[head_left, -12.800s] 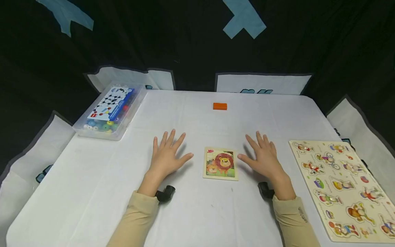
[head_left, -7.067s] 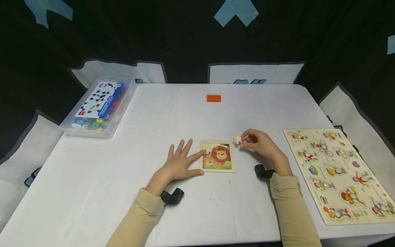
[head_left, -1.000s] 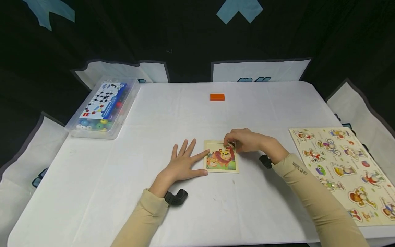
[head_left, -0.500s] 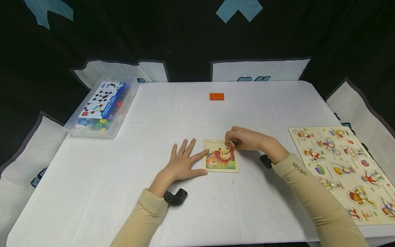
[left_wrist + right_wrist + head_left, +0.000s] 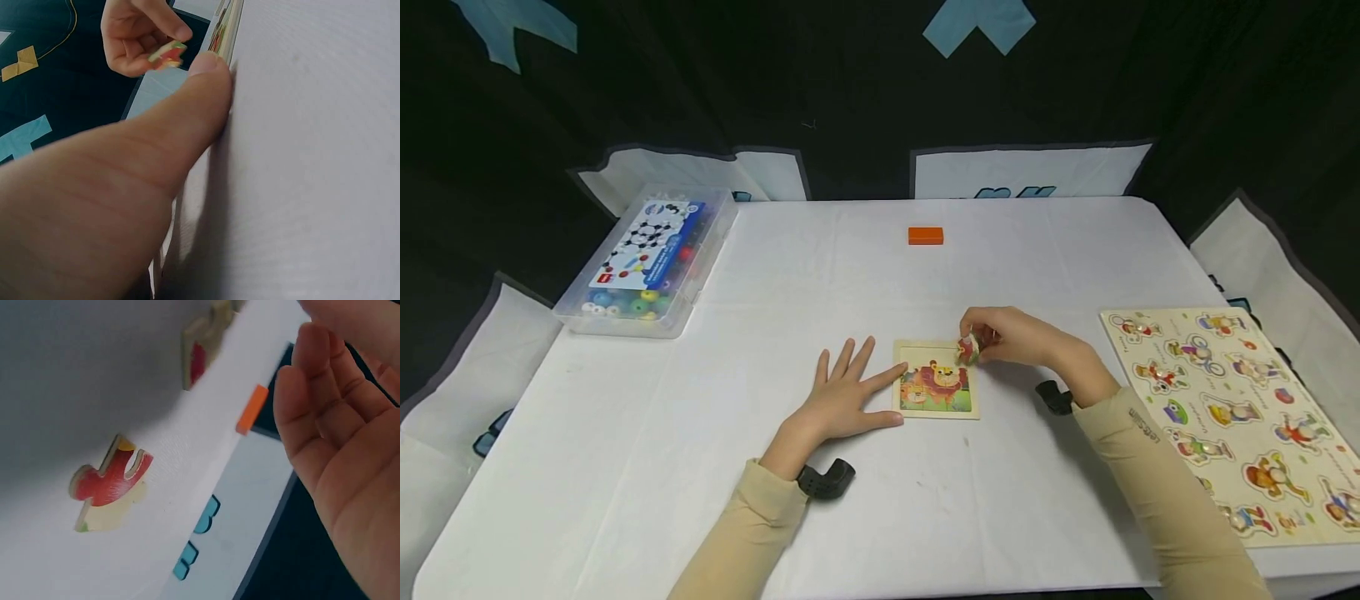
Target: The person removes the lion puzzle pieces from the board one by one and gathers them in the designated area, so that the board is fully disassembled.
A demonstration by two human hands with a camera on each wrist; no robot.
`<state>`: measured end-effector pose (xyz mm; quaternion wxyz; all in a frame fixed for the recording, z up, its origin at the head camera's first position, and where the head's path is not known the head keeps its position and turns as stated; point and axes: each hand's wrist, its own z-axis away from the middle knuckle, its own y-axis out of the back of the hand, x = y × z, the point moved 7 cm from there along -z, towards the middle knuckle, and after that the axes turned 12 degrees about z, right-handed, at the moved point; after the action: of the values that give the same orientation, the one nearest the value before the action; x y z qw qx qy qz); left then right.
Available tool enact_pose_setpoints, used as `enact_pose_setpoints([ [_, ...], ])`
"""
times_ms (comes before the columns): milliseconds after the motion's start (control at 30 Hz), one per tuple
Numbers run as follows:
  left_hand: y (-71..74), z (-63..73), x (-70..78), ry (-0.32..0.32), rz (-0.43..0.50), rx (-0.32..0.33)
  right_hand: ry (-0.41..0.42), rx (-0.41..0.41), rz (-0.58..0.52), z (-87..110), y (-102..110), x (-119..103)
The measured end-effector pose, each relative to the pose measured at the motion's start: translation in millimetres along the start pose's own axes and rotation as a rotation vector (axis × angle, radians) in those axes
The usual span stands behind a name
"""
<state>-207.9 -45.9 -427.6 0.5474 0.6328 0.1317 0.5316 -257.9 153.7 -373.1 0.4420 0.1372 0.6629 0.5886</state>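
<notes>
Puzzle piece (image 5: 967,350), right hand (image 5: 1018,337) covering part, sleeves (image 5: 741,533) cropped

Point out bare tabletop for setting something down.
Bare: between the orange rectangular block and square wooden lion puzzle; between the clear plastic box and left hand. Crowded: around that puzzle and right hand; far right, under the beige wooden board.

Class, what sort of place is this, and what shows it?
Perhaps a draped booth for filming tabletop play: black cloth hangs behind the white table, a puzzle lies on it, and a black device sits on each wrist.
</notes>
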Motion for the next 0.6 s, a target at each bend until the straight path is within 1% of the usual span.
enact_pose_setpoints([
  [200,-0.3,-1.2,0.6,-0.013,0.005,0.007,-0.067,0.156,-0.213,21.7,13,14],
  [300,-0.5,-1.3,0.5,-0.016,0.010,0.008,-0.090,0.228,-0.280,34.8,19,25],
  [367,-0.8,-1.3,0.3,-0.016,0.008,0.006,-0.120,0.270,-0.326,44.7,22,34],
  [467,-1.0,-1.0,0.1,-0.015,0.003,0.003,-0.209,0.316,-0.376,60.5,22,51],
  [533,-0.7,-0.6,0.1,-0.013,0.000,0.002,-0.290,0.331,-0.364,70.8,21,62],
  [600,-0.2,0.2,0.0,-0.010,0.002,0.001,-0.367,0.321,-0.331,79.7,18,72],
])
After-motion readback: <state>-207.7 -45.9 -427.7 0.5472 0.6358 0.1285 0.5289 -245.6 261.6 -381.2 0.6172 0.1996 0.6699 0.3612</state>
